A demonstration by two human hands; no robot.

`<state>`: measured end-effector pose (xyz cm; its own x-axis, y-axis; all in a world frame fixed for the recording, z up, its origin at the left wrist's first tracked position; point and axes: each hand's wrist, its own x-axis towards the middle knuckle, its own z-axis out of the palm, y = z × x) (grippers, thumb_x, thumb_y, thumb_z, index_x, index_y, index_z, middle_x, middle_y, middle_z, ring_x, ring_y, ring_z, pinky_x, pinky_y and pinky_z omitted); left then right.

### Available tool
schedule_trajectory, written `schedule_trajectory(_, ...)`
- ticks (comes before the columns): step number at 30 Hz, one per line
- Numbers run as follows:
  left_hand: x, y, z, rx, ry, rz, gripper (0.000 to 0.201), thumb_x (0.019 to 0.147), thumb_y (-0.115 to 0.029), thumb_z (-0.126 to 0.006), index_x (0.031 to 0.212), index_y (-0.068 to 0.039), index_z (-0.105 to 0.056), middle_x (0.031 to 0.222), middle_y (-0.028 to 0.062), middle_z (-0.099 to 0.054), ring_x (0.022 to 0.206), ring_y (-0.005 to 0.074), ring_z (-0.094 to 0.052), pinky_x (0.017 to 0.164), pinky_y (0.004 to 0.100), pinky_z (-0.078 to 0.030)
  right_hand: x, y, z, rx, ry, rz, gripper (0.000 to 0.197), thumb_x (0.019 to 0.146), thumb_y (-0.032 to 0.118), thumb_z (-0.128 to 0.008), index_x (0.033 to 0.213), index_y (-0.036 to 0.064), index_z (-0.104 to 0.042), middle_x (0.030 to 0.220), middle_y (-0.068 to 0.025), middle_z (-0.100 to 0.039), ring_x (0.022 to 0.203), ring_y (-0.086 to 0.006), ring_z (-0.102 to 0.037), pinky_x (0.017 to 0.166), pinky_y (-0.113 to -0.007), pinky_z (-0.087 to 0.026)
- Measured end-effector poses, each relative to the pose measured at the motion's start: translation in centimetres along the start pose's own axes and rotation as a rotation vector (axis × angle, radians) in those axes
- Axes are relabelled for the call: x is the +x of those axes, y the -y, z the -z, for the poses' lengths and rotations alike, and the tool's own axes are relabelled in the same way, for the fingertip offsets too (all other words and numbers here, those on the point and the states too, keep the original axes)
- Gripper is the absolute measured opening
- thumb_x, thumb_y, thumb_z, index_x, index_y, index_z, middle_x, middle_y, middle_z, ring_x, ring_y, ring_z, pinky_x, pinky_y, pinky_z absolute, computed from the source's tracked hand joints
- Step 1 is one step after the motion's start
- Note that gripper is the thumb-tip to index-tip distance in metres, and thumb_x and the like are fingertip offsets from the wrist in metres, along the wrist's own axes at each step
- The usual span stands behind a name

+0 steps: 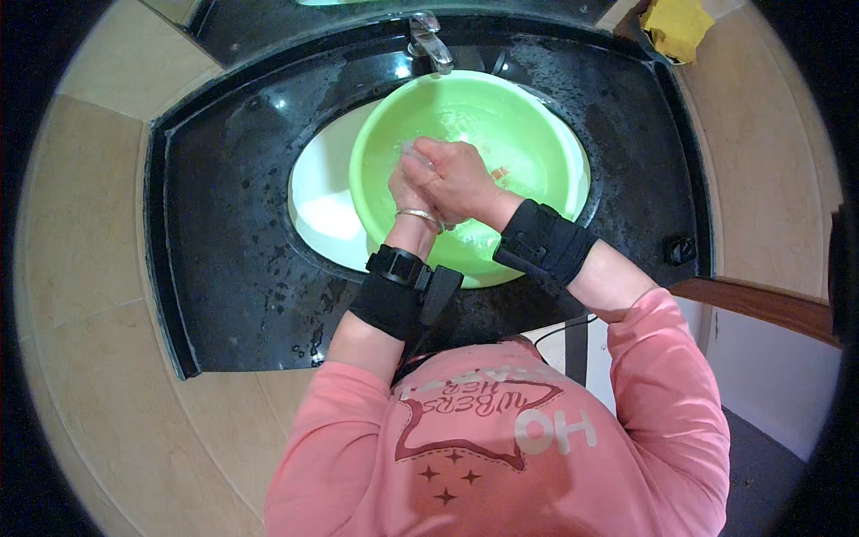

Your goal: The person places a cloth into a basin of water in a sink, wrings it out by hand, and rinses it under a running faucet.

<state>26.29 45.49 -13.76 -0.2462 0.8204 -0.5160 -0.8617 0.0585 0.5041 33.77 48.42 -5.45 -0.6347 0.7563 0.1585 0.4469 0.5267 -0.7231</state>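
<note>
Over a light green basin (365, 192) my two hands are pressed together. My right hand (461, 176) lies across the top, its fingers curled round my left hand (405, 188). Both are closed, and a small whitish bit shows at the fingertips; I cannot make out what it is. Shallow clear water (465, 121) ripples in the basin, and a small orange-red mark shows beneath it. A silver bangle (419, 215) circles my left wrist. Black straps are wrapped round both forearms.
The basin stands in a white oval sink (324, 210) set in a wet black counter (228, 197). A chrome faucet (431, 43) hangs over its far rim. A yellow cloth (677, 29) lies at the far right corner; a small black object (680, 250) sits near the right edge.
</note>
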Motion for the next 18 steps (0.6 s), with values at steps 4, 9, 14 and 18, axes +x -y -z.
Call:
schedule_trajectory(4, -1.3, -0.3, -1.6, 0.304, -0.22, -0.124, 0.042, 0.088, -0.043, -0.047, 0.096, -0.002, -0.056, 0.088, 0.0093, -0.059, 0.077, 0.0217, -0.058, 0.066, 0.0351, -0.047, 0.9, -2.4, -0.6, -0.188, 0.045, -0.021, 0.028, 0.083, 0.03, -0.047, 0.079, 0.0059, -0.06, 0.071, -0.0179, -0.06, 0.067, -0.0379, -0.058, 0.064, -0.045, -0.046)
schedule_trajectory(9, -0.6, -0.5, 0.4, 0.62, -0.231, -0.387, 0.038, 0.084, -0.03, -0.055, 0.089, 0.007, -0.061, 0.082, 0.0179, -0.064, 0.073, 0.022, -0.059, 0.067, 0.0351, -0.046, 2.3, -5.0, 0.7, -0.353, 0.168, -0.104, 0.029, 0.082, 0.032, -0.048, 0.081, 0.0084, -0.064, 0.079, -0.0157, -0.063, 0.076, -0.0353, -0.06, 0.071, -0.045, -0.048)
schedule_trajectory(14, -0.9, -3.5, -0.4, 1.255, -0.137, -0.379, 0.047, 0.072, -0.03, -0.065, 0.1, 0.007, -0.057, 0.087, 0.0218, -0.063, 0.084, 0.0327, -0.062, 0.076, 0.0352, -0.047, 1.9, -11.7, 4.6, -0.632, 0.255, -0.345, 0.04, 0.084, 0.042, -0.05, 0.104, 0.0077, -0.058, 0.089, -0.0195, -0.062, 0.083, -0.0351, -0.06, 0.075, -0.044, -0.048)
schedule_trajectory(18, 0.5, -2.7, 4.1, 1.198, -0.069, -0.511, 0.056, 0.069, -0.021, -0.062, 0.118, 0.002, -0.048, 0.106, 0.0262, -0.055, 0.103, 0.035, -0.054, 0.088, 0.0372, -0.042, 1.9, -10.0, 3.7, -0.652, 0.392, -0.424, 0.063, 0.081, 0.048, -0.056, 0.129, 0.0125, -0.036, 0.116, -0.0252, -0.047, 0.103, -0.0382, -0.052, 0.084, -0.043, -0.045)
